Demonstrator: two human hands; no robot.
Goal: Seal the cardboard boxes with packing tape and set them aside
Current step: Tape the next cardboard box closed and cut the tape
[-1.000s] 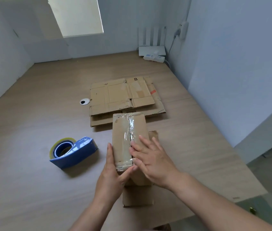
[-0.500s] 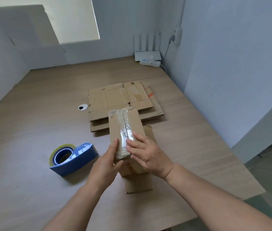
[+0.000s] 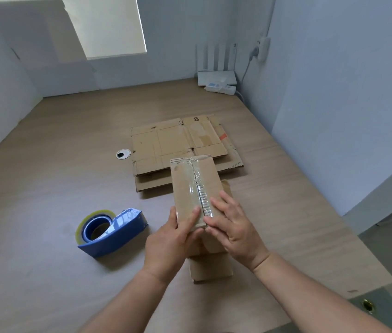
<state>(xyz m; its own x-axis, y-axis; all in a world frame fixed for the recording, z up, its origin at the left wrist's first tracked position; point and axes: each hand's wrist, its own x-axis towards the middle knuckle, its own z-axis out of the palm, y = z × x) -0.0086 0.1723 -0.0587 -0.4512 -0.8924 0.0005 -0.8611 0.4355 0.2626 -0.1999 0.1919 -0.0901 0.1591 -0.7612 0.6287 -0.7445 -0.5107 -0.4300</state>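
Taped cardboard box [image 3: 195, 188] just right of the blue tape dispenser [image 3: 111, 231], long axis pointing away from the person, left hand [image 3: 168, 246] gripping its near end, right hand [image 3: 233, 229] with fingers spread flat on the taped seam

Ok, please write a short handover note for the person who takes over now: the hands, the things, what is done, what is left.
Left hand grips the near end of the cardboard box, thumb on top. Right hand presses flat on the clear tape at that end.
Blue tape dispenser lies on the table to the left. Flattened boxes are stacked behind. Another cardboard piece lies below the held box.
Done: top seam taped.
Left: smooth the tape end, set this box aside, seal the rest.
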